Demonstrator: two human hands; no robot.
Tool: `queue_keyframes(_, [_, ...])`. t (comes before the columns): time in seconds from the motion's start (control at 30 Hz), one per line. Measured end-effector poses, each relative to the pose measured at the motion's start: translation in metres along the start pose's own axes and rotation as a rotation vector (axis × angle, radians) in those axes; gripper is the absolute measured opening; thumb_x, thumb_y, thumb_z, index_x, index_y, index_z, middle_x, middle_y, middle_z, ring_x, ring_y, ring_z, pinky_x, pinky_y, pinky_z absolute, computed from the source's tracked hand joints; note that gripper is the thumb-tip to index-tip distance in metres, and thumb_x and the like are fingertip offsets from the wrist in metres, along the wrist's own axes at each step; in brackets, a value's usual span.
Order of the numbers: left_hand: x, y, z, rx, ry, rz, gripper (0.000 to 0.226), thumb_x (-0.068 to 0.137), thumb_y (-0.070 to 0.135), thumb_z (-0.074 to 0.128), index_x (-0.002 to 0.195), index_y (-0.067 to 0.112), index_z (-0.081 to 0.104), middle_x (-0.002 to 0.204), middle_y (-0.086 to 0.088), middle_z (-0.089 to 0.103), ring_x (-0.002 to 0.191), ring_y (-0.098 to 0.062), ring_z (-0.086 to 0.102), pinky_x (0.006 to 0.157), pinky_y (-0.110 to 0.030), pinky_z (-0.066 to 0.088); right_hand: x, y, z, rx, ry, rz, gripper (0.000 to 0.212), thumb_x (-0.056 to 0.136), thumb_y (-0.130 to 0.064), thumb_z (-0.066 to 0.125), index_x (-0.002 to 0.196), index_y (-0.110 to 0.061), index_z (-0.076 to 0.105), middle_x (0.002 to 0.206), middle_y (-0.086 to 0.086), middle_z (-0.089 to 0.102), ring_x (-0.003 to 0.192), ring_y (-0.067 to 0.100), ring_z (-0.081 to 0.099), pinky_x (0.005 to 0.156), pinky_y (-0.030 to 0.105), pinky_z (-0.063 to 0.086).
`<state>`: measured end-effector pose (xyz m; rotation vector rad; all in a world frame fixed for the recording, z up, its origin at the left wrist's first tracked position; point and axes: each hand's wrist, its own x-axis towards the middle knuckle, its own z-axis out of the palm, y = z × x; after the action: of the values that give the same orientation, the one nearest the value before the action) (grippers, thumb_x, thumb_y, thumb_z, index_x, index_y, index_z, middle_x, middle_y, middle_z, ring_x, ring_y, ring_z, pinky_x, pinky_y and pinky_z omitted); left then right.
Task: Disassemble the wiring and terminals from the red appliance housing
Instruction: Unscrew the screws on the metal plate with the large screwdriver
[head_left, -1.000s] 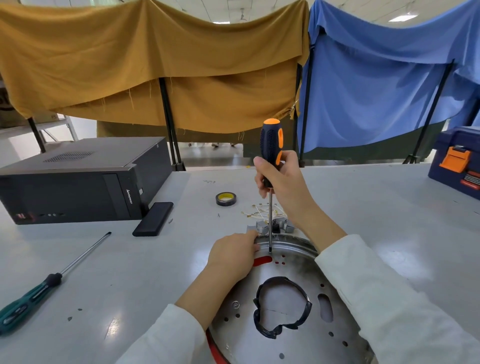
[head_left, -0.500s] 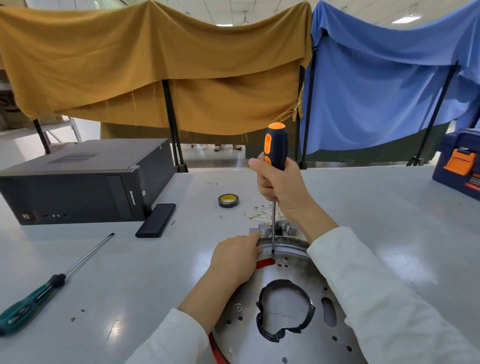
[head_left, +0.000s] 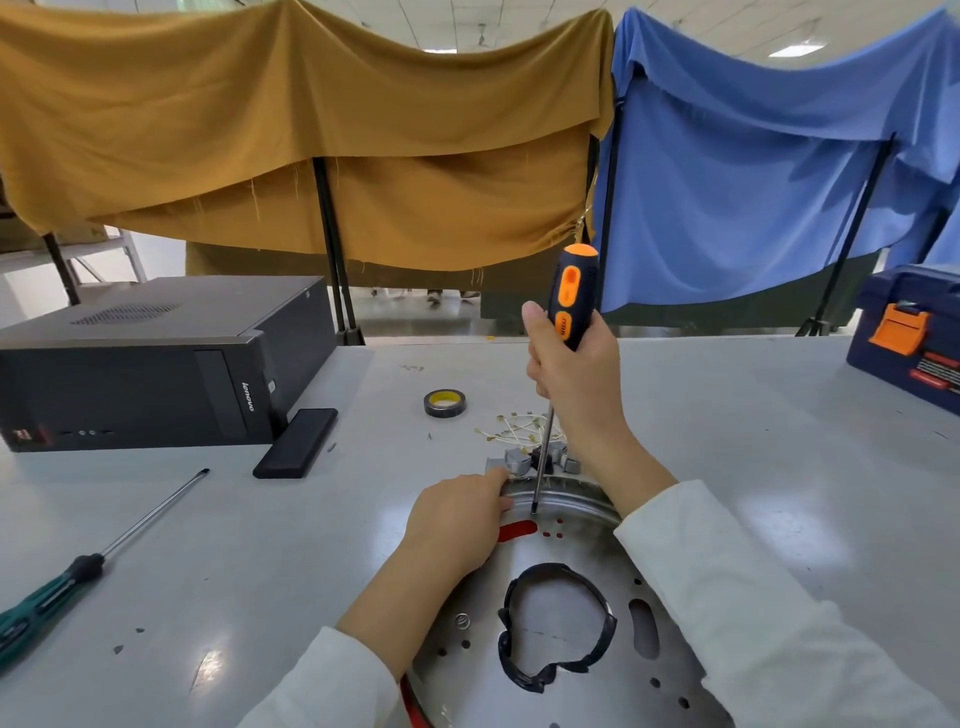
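Note:
The red appliance housing lies bottom-up on the table, its round silver base plate facing me, red showing through slots and at the lower rim. A black taped ring surrounds the plate's central hole. My right hand grips a black-and-orange screwdriver upright, its tip set on the plate's far rim. My left hand rests on the plate's left rim, fingers curled at the edge beside the tip. Grey terminal pieces and thin pale wires lie just beyond the housing.
A black desktop computer and a black phone-like slab sit at the left. A green-handled screwdriver lies front left. A tape roll is mid-table. A blue toolbox stands at the right edge.
The view has drifted a little. My right hand has turned slightly on the screwdriver handle, with the tip staying on the plate's far rim. My left hand has kept its place.

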<state>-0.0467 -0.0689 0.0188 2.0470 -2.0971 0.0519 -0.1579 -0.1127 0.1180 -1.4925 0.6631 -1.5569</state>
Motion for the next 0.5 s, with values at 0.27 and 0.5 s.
queue_keyframes(0.27, [-0.002,-0.001,-0.002,-0.007,-0.017,-0.012,0.026,0.101,0.034,0.033,0.120,0.022,0.046,0.112,-0.007,0.063,0.098,-0.027,0.058,0.069,-0.030,0.036,0.007,-0.004,0.005,0.153,-0.307,0.127,0.027,0.091,-0.016,0.062,0.073,-0.019,0.042,0.050,-0.008,0.034,0.040,0.007,0.027,0.037,0.016,0.025])
queue_keyframes(0.5, [-0.001,-0.002,0.000,-0.030,-0.006,0.004,0.025,0.100,0.034,0.033,0.118,0.021,0.046,0.110,-0.006,0.063,0.096,-0.026,0.058,0.069,-0.031,0.036,-0.004,-0.008,0.008,-0.227,-0.005,-0.030,0.018,0.090,-0.023,0.062,0.091,-0.015,0.046,0.076,0.008,0.052,0.059,0.012,0.053,0.051,0.024,0.052])
